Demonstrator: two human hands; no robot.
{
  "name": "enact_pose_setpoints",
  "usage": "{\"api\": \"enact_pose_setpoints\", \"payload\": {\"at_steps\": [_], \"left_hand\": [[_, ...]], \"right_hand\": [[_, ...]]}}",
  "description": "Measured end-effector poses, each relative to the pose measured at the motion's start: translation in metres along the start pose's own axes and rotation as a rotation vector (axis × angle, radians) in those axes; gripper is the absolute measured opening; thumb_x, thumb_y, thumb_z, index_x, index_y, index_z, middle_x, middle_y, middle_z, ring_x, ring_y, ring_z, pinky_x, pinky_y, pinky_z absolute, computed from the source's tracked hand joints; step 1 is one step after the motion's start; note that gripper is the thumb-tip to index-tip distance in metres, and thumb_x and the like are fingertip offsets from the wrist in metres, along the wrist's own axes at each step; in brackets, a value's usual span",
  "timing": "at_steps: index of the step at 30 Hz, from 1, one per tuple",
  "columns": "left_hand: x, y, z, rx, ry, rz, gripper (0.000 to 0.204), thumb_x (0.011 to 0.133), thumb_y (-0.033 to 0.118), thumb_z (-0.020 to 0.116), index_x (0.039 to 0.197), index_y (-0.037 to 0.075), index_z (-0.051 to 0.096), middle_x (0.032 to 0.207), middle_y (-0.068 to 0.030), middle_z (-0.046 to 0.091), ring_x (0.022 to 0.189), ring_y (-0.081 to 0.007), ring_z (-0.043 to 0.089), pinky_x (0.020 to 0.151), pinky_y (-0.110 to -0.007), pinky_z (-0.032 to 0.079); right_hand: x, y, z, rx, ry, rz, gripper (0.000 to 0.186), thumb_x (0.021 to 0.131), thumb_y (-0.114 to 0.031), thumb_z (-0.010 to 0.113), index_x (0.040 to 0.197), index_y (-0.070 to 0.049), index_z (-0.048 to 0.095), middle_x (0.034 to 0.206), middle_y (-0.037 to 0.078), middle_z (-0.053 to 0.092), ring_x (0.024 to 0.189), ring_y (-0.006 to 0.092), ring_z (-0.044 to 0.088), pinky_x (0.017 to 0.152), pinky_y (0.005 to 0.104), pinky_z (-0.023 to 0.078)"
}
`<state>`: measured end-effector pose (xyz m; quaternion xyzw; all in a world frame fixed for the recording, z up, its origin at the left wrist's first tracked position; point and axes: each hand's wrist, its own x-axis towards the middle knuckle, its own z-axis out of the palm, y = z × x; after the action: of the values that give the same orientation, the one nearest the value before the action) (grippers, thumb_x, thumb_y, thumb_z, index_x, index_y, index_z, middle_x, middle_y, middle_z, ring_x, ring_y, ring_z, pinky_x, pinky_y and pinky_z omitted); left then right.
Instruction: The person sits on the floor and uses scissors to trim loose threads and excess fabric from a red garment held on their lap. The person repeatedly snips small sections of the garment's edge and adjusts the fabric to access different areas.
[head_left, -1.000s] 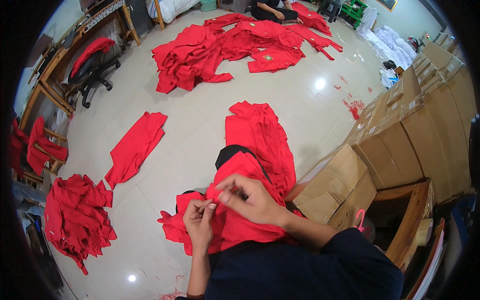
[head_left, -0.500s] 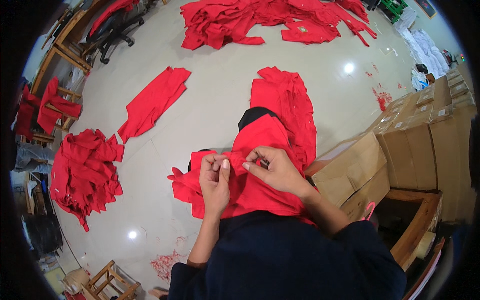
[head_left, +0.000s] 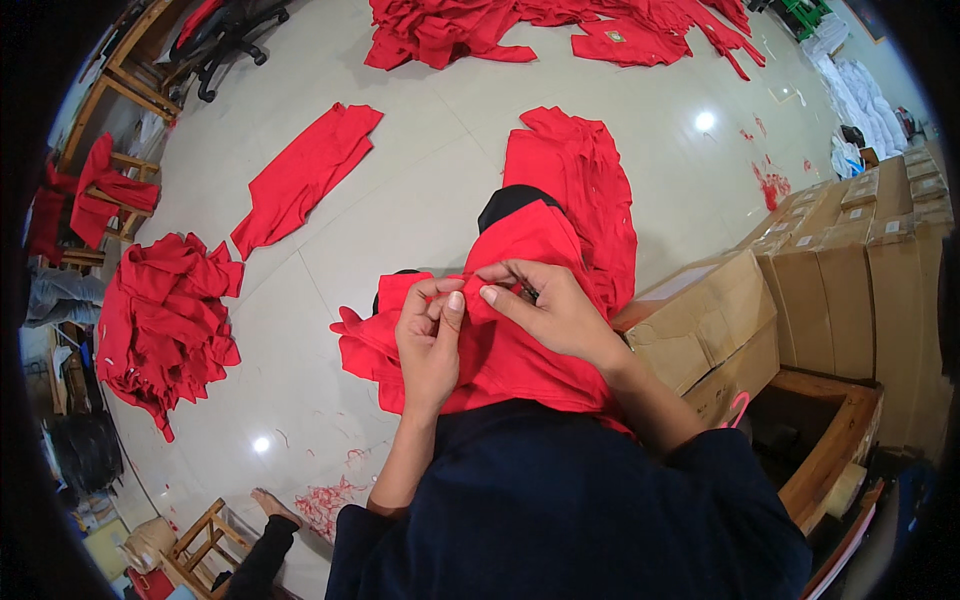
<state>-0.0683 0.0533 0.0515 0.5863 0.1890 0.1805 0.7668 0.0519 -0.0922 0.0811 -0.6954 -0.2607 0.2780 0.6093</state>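
Observation:
A red garment [head_left: 530,370] lies bunched over my lap, its cloth spreading out to the left. My left hand [head_left: 432,345] is closed, pinching a fold of it between thumb and fingertips. Close beside it, my right hand [head_left: 545,305] pinches the same fabric between thumb and forefinger. Something small and dark shows under the curled fingers of my right hand; its kind I cannot make out. Just beyond my knees, more red garments [head_left: 575,190] lie in a long stack on the floor.
Red garments form a heap [head_left: 170,325] at left, a single piece [head_left: 310,180] farther off and a large pile [head_left: 450,25] at the back. Cardboard boxes [head_left: 700,320] and a wooden frame [head_left: 835,410] stand close on my right. A person's leg [head_left: 265,555] shows beside a wooden stool [head_left: 205,545].
My view has tilted slightly, so the scene sits higher. My hands have drawn a little closer together on the red garment. Another person's leg has come into view at lower left.

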Motion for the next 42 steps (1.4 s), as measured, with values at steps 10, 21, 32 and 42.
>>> {"api": "enact_pose_setpoints", "payload": {"at_steps": [10,21,32,42], "left_hand": [[-0.001,-0.004,0.000,0.161,0.017,0.179,0.019,0.101,0.001,0.068,0.119,-0.003,0.065,0.102,-0.0075,0.074,0.093,-0.0086,0.066,0.084,-0.024,0.053],[0.002,-0.004,-0.010,0.248,0.020,0.177,0.009,0.099,-0.003,0.068,0.108,-0.005,0.069,0.092,-0.0046,0.072,0.084,-0.0074,0.065,0.078,-0.021,0.053],[0.003,0.011,-0.013,0.202,-0.032,0.139,0.024,0.097,-0.003,0.070,0.121,-0.004,0.068,0.105,-0.0098,0.074,0.097,-0.0115,0.069,0.087,-0.025,0.056],[0.005,0.001,-0.013,0.600,0.007,0.459,0.013,0.092,-0.007,0.072,0.104,-0.004,0.072,0.099,-0.0126,0.077,0.088,-0.0186,0.075,0.078,-0.029,0.060]], "right_hand": [[0.007,0.000,0.001,-0.026,0.000,0.050,0.019,0.098,-0.013,0.071,0.097,0.006,0.069,0.081,0.006,0.068,0.078,0.0062,0.056,0.068,0.0279,0.049],[0.007,0.001,0.001,0.001,-0.005,0.043,0.019,0.097,-0.013,0.071,0.094,0.006,0.069,0.079,0.004,0.066,0.078,0.0054,0.056,0.070,0.0280,0.050],[0.010,0.001,-0.002,-0.017,-0.031,0.043,0.019,0.098,-0.013,0.070,0.092,0.005,0.067,0.078,0.001,0.062,0.078,0.0047,0.052,0.067,0.0282,0.048],[0.011,-0.003,-0.002,0.031,-0.066,0.123,0.020,0.101,-0.015,0.067,0.093,0.003,0.068,0.079,-0.001,0.059,0.078,0.0049,0.050,0.067,0.0268,0.045]]}}
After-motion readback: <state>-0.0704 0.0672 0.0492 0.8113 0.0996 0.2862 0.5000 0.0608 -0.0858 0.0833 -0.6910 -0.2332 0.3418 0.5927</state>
